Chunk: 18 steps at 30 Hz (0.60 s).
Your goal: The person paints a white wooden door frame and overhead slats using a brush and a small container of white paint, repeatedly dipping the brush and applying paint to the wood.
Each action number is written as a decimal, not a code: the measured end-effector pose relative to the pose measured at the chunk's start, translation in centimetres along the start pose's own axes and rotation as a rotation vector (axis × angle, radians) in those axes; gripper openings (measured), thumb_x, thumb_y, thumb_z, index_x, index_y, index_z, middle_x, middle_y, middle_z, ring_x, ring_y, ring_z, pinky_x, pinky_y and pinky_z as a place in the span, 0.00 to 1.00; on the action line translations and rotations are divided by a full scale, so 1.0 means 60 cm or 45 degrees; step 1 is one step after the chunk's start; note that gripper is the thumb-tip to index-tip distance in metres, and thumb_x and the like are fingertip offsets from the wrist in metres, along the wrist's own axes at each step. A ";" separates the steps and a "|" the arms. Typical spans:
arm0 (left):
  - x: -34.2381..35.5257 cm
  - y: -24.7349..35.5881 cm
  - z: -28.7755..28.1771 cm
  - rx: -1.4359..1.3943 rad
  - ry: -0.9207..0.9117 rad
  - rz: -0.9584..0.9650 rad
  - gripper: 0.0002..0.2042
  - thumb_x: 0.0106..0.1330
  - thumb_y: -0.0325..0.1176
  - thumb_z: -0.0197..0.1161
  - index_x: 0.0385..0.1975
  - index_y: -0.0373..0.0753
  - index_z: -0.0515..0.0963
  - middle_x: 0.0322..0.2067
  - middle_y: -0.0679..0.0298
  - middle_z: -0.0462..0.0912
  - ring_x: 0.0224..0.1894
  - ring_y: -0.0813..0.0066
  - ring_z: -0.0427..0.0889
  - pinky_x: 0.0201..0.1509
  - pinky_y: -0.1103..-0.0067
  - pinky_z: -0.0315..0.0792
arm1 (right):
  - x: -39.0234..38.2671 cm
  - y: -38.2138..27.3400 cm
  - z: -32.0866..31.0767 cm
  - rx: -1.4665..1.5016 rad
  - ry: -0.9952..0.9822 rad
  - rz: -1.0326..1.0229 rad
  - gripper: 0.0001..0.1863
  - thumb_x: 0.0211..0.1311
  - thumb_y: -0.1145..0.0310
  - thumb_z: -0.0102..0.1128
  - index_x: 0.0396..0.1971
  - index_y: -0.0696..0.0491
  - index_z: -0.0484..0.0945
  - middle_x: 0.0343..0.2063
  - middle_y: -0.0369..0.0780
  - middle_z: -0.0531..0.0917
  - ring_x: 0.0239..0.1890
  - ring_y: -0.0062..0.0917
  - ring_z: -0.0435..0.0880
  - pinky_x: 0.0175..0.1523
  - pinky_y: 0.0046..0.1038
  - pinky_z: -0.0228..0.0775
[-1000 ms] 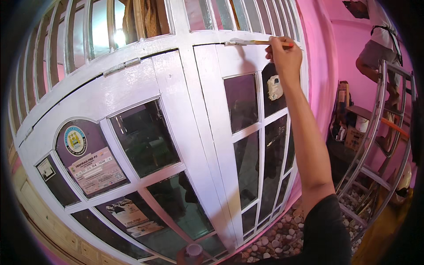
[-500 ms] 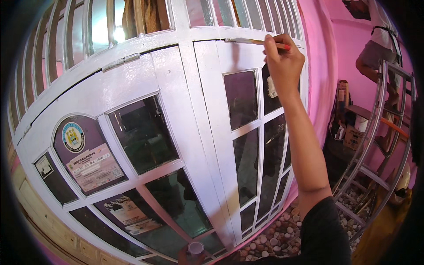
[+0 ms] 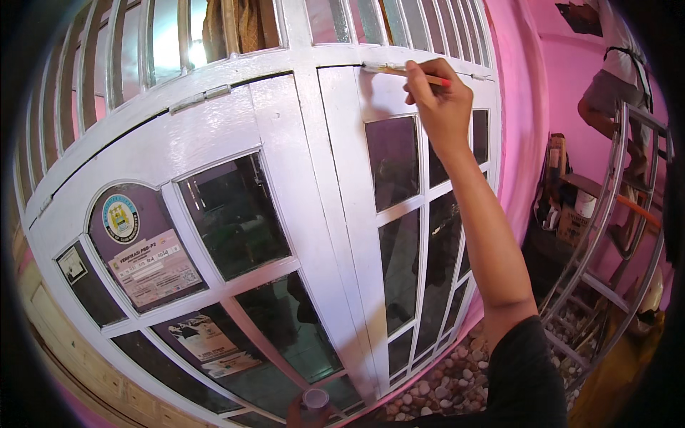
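- Where the frontage bends at far left, the white left door leaf (image 3: 214, 128) carries a round emblem sticker (image 3: 121, 219) and, just below it, a printed sheet (image 3: 158, 272) on dark glass.
- Along this leaf's top edge, a hinge (image 3: 200, 98); above it, upright bars with a brown curtain (image 3: 246, 28) behind them.
- Lower edge, left of centre: the left hand (image 3: 294, 412), dim and partly cut off, its fingers curled around a small cup (image 3: 315, 400) whose round rim faces upward. The exact finger placement is too dark to tell.
- Upper centre: the paintbrush (image 3: 392, 70), lying nearly level, its bristle end to the left of the fingers, at the seam between the white right door leaf (image 3: 341, 100) and the crossbar (image 3: 335, 55).
- Adjoining the brush, the right hand (image 3: 440, 107), raised, its fingers closed narrowly on the handle; the red butt shows at the right side of the grip. A shadow falls on the leaf below the bristles.
- Right of the doors: a pink wall (image 3: 524, 107), with pebbles (image 3: 442, 389) at its foot.
- Far right: a cardboard box (image 3: 573, 227), a metal ladder (image 3: 605, 290) and, beside its upper part, a co-worker (image 3: 610, 91) in shorts.
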State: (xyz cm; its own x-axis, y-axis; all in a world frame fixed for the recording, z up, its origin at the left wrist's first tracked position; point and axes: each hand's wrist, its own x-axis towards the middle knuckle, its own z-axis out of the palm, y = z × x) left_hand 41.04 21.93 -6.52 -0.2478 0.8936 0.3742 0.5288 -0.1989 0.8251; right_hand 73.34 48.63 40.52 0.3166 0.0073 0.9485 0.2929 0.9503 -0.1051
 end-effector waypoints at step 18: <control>0.004 -0.019 -0.001 0.094 -0.046 -0.004 0.37 0.52 0.45 0.80 0.59 0.33 0.73 0.49 0.52 0.80 0.48 0.59 0.79 0.53 0.67 0.74 | -0.024 -0.027 0.020 0.102 -0.033 -0.010 0.12 0.67 0.66 0.65 0.28 0.58 0.77 0.19 0.36 0.81 0.20 0.15 0.78 0.28 0.21 0.70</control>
State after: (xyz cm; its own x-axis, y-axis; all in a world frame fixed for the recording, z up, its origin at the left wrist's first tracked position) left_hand 40.31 22.36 -7.33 -0.2204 0.9085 0.3551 0.5867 -0.1674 0.7923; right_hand 71.30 47.43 39.69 0.2907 0.0066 0.9568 0.2220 0.9722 -0.0742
